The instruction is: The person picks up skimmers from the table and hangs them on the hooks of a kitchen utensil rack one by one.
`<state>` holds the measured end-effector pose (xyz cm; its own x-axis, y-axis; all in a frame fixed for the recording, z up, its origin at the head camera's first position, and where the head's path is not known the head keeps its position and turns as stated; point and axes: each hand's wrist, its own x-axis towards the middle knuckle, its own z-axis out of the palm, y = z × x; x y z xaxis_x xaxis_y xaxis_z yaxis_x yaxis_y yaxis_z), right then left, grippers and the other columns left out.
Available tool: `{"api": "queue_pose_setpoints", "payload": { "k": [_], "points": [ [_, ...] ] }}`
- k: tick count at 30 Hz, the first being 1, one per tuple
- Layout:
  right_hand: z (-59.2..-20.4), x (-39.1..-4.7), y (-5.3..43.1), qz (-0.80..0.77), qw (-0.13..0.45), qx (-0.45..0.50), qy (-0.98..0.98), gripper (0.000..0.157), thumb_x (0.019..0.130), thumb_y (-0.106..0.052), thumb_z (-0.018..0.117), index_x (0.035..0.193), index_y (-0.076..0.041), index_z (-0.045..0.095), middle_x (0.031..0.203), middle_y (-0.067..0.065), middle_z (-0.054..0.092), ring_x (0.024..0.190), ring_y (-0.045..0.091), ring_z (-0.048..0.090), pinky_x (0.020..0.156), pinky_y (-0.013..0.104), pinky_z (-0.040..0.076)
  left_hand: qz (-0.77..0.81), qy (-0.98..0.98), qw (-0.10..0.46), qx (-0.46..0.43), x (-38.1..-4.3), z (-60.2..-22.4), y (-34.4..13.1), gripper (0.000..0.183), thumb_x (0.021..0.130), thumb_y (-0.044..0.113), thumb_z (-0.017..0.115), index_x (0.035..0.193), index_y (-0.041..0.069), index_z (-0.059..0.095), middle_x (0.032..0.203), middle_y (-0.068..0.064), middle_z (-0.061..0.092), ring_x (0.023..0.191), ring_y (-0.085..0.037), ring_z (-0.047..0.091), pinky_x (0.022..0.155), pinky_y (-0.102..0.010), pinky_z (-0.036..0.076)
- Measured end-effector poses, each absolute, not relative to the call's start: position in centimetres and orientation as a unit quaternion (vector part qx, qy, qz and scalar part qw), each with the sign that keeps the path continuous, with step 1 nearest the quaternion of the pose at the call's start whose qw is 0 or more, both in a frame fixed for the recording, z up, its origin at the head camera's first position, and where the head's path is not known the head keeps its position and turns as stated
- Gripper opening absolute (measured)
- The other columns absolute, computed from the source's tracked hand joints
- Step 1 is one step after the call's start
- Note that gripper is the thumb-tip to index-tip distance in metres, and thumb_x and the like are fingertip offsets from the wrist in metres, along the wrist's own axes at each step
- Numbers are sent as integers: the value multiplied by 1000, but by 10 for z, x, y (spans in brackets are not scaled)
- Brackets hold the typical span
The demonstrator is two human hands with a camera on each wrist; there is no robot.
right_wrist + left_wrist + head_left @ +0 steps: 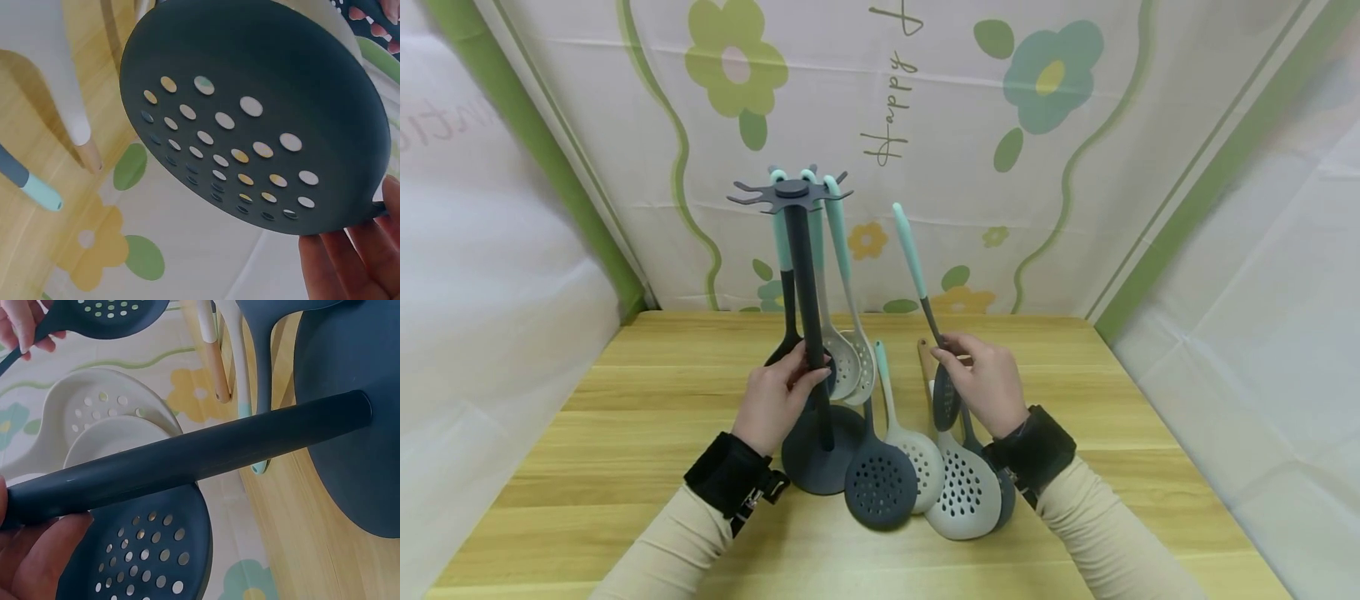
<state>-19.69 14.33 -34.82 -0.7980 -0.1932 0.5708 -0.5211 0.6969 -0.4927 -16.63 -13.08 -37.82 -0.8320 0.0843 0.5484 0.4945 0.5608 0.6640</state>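
Observation:
My left hand [772, 402] grips the dark post [802, 275] of a utensil stand, whose round base [811, 471] stands on the table. Mint-handled utensils hang from its hooked top [792, 190]: a dark skimmer [137, 519] and two pale perforated ones, the nearer a pale skimmer [867, 367]. Over the table, to the right of the stand, my right hand [992, 385] pinches a dark skimmer [187, 47] by its neck. That skimmer's mint handle [909, 250] points up, its perforated head down, apart from the stand's hooks.
In front lie a dark skimmer [880, 483], a pale skimmer [931, 467], a pale slotted turner [962, 500] and another dark utensil [1006, 500], overlapping each other. A printed flower cloth [940, 100] hangs behind the wooden table [625, 467], with white side walls.

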Motion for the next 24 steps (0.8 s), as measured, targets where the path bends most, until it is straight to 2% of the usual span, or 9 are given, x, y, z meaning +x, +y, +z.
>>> {"api": "queue_pose_setpoints", "payload": {
  "k": [11, 24],
  "points": [
    [-336, -194, 135, 347, 251, 232, -873, 18, 92, -14, 71, 103, 0, 73, 90, 16, 76, 79, 28, 74, 69, 42, 61, -436, -849, 247, -166, -166, -377, -127, 26, 92, 10, 69, 116, 1, 67, 99, -13, 76, 86, -26, 75, 75, -42, 60],
    [-324, -187, 126, 360, 244, 251, -865, 17, 91, -14, 72, 103, -2, 72, 90, 11, 76, 81, 25, 74, 73, 41, 61, -430, -850, 262, -157, -165, -378, -123, 26, 92, 11, 69, 116, 1, 68, 95, -12, 76, 82, -24, 75, 74, -41, 60]
  ]
}}
